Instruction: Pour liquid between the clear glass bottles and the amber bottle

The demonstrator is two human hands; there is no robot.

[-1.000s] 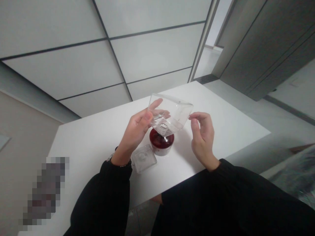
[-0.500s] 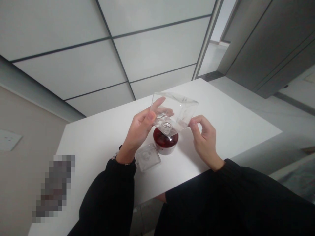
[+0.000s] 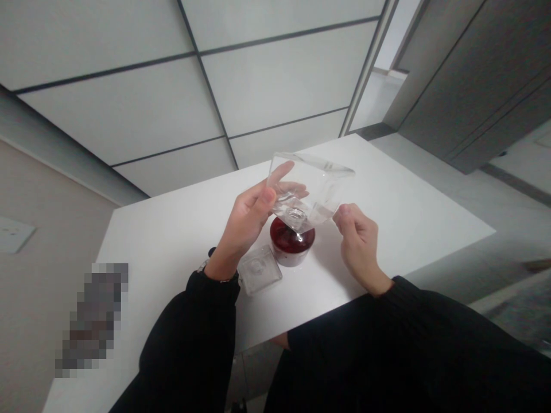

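Observation:
A clear see-through box [image 3: 321, 186] is held tilted above the table in my left hand [image 3: 252, 215], with the thumb on its near side and fingers seen through it. At the box's lower right edge, my right hand [image 3: 359, 238] is closed, its thumb and index finger pinched together at the corner. Whether they grip the box itself or something thin on it, I cannot make out. Below the box stands a round tub [image 3: 293, 244] with a dark red top and a pale lower part. A clear square lid [image 3: 260, 271] with a round knob lies beside the tub, near my left wrist.
The white table [image 3: 413, 218] runs back to a panelled wall [image 3: 275, 74]. Its front edge passes just before my body. On the left of the table lies a blurred-out item [image 3: 92, 321]. A wall socket [image 3: 16, 234] is at the far left.
My right hand's fingers have curled in more tightly at the box's corner. The box sits slightly higher and further right in view; the camera has shifted a little too.

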